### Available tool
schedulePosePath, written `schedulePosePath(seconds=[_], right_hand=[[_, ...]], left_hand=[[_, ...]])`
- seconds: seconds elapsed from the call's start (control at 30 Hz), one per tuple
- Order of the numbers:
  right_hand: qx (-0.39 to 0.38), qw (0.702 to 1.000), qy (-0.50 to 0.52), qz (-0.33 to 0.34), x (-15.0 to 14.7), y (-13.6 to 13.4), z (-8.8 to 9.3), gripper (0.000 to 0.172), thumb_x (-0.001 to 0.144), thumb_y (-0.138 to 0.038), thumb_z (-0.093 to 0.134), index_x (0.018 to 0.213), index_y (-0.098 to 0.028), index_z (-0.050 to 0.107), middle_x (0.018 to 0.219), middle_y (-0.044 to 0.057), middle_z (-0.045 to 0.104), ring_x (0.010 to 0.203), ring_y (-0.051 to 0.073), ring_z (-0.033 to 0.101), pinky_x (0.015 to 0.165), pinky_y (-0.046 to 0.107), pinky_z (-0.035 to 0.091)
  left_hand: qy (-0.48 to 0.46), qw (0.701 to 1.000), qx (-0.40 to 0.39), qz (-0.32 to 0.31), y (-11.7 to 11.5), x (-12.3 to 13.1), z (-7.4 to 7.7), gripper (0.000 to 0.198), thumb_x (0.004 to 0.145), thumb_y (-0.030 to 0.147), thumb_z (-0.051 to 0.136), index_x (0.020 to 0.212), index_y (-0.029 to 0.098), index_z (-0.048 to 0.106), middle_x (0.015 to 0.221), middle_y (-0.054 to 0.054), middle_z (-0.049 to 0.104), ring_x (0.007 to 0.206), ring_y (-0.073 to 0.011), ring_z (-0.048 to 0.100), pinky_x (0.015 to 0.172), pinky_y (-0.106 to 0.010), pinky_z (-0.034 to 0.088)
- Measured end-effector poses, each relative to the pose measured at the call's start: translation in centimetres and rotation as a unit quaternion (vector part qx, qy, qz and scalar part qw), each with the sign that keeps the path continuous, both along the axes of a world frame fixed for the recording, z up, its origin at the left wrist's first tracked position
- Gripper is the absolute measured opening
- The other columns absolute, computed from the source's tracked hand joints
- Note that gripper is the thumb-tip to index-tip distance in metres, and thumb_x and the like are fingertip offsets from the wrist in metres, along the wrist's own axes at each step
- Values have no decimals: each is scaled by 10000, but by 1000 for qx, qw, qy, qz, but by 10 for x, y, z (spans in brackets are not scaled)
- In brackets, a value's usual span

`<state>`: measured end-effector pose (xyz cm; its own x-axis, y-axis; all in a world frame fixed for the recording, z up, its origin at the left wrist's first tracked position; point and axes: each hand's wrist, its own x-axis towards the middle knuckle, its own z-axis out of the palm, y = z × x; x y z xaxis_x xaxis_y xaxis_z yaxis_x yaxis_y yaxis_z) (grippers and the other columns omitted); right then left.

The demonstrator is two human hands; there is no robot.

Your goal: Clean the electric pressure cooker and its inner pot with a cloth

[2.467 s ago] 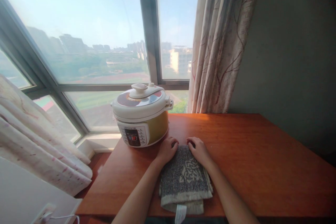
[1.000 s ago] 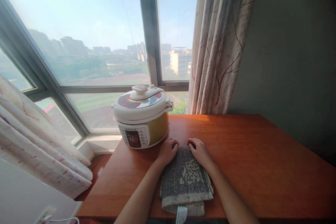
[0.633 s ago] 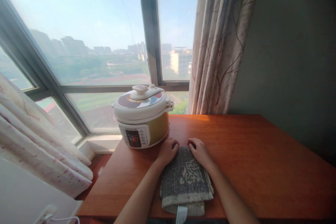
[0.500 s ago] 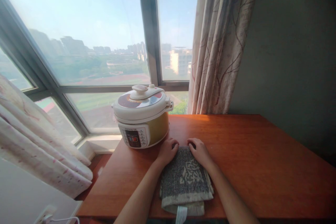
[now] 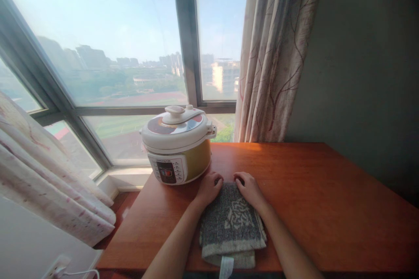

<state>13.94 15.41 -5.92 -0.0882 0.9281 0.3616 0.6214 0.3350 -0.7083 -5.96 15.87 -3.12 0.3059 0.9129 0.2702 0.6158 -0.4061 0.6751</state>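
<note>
A folded dark grey towel (image 5: 216, 222) with a pale pattern lies on the table, its light border and white tag towards me. At its far left corner is my left hand (image 5: 210, 187), fingers curled over the edge. My right hand (image 5: 248, 188) closes in the same way at the far right corner. The fingertips are partly hidden, so how firmly they grip cannot be made out. Just beyond my left hand stands an electric pressure cooker (image 5: 199, 163), white and olive green, its lid on and its control panel facing me.
The reddish-brown wooden table (image 5: 314, 209) extends to the right. Behind it are a large window (image 5: 131, 43) and a patterned curtain (image 5: 271, 52). Another curtain (image 5: 49, 183) hangs at the left, above a wall socket with a white plug (image 5: 59, 270). A dark wall (image 5: 360, 74) borders the right.
</note>
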Motion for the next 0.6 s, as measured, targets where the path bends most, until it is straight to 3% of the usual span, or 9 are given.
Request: schedulePosePath(seconds=[0.6], right_hand=[[2, 1000, -1, 0, 0, 1, -2, 258, 860, -170, 513, 1000, -166, 730, 1009, 102, 730, 975, 237, 644, 919, 351, 482]], left_hand=[[-5, 1000, 5, -5, 1, -1, -2, 186, 852, 165, 505, 826, 171, 689, 904, -72, 676, 885, -215, 627, 816, -323, 458]])
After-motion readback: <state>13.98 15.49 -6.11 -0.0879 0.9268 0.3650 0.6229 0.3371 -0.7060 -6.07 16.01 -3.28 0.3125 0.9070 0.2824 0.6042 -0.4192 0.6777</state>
